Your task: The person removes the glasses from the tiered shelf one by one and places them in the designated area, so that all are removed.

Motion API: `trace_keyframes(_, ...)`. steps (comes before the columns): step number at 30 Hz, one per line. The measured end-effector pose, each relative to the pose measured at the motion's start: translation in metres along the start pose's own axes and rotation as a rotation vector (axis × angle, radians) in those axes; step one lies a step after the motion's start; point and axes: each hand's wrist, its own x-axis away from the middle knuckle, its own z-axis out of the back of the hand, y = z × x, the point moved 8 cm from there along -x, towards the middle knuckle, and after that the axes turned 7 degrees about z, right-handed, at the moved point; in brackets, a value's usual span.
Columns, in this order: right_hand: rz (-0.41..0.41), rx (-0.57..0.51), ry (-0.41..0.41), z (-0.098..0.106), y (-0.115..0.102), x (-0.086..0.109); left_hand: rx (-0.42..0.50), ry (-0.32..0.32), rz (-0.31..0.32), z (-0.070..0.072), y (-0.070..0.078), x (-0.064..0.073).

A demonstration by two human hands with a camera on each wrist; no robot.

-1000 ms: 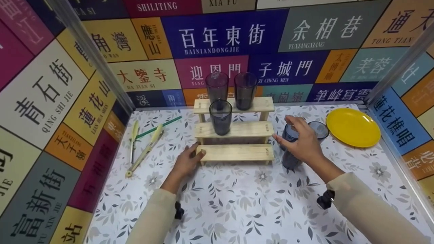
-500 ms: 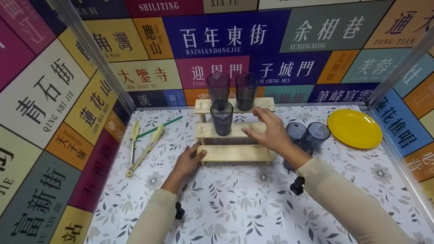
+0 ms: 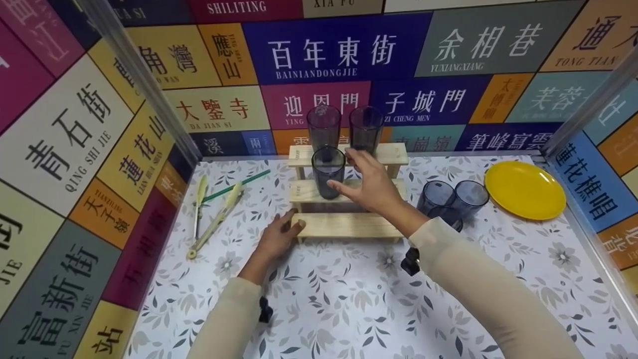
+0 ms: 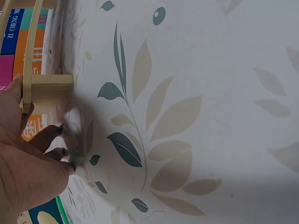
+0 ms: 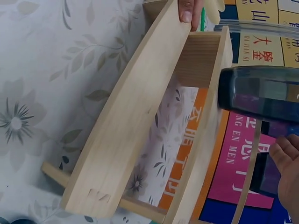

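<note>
A three-step wooden stand [image 3: 349, 225] stands at the middle of the table. My left hand [image 3: 275, 238] holds the left end of its lowest step, the thumb lying on top. In the right wrist view, a left-hand digit [image 5: 186, 13] rests on that board [image 5: 126, 112]. One dark tinted glass [image 3: 327, 174] stands upright on the middle step. My right hand [image 3: 376, 188] reaches in from the right, thumb and fingers spread beside this glass. A gap shows between hand and glass in the right wrist view. Two similar glasses [image 3: 324, 124] [image 3: 366, 127] stand on the top step.
Right of the stand, three more tinted glasses [image 3: 471, 197] are grouped together. A yellow plate [image 3: 526, 190] lies at the back right. Tongs [image 3: 215, 224] and a green straw [image 3: 239, 184] lie at the left. Panels printed with characters [image 3: 329, 50] enclose the table.
My right hand has moved left from the grouped glasses on the right to the glass on the middle step. My left hand stays at the stand's lowest step.
</note>
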Motion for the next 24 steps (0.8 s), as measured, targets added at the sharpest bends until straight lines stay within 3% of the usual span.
trace_keyframes(6, 0.059, -0.023, 0.037, -0.008, -0.010, -0.014, -0.010, 0.005, -0.044, 0.001, 0.002, 0.000)
trace_keyframes(10, 0.061, -0.043, 0.065, -0.013, -0.013, -0.019, -0.003, -0.002, -0.021, 0.000, 0.000, -0.001)
trace_keyframes(24, -0.074, -0.033, 0.108, -0.028, -0.010, -0.027, 0.012, -0.020, 0.017, 0.001, -0.003, 0.000)
